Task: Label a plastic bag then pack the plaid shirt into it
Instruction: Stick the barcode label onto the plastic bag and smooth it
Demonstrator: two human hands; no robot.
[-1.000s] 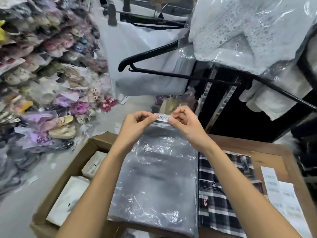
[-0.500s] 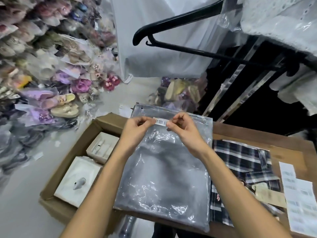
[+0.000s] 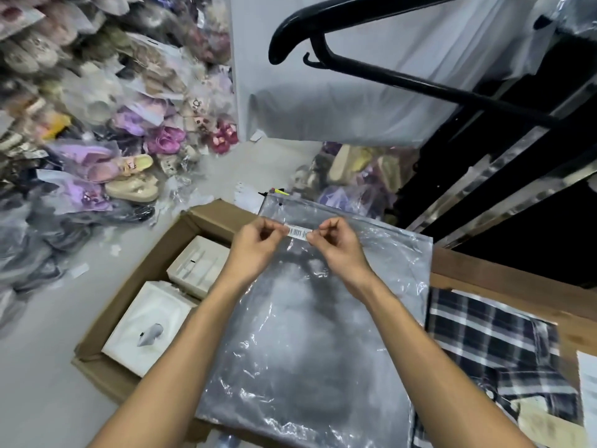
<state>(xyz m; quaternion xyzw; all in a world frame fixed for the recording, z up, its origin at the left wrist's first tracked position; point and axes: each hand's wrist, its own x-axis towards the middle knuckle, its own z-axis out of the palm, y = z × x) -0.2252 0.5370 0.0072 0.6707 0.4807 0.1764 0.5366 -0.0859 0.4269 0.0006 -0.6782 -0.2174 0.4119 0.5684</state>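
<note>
Over the plastic bag [image 3: 310, 334] lying flat on the surface [image 3: 504, 273], my left hand [image 3: 258, 244] and right hand [image 3: 339, 244] pinch a barcode label [image 3: 298, 232] by its ends; the plaid shirt [image 3: 497, 344] lies just right of the bag.

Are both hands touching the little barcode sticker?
Touching. The head view shows the left hand pinching one end of the barcode sticker and the right hand pinching the other.
</note>
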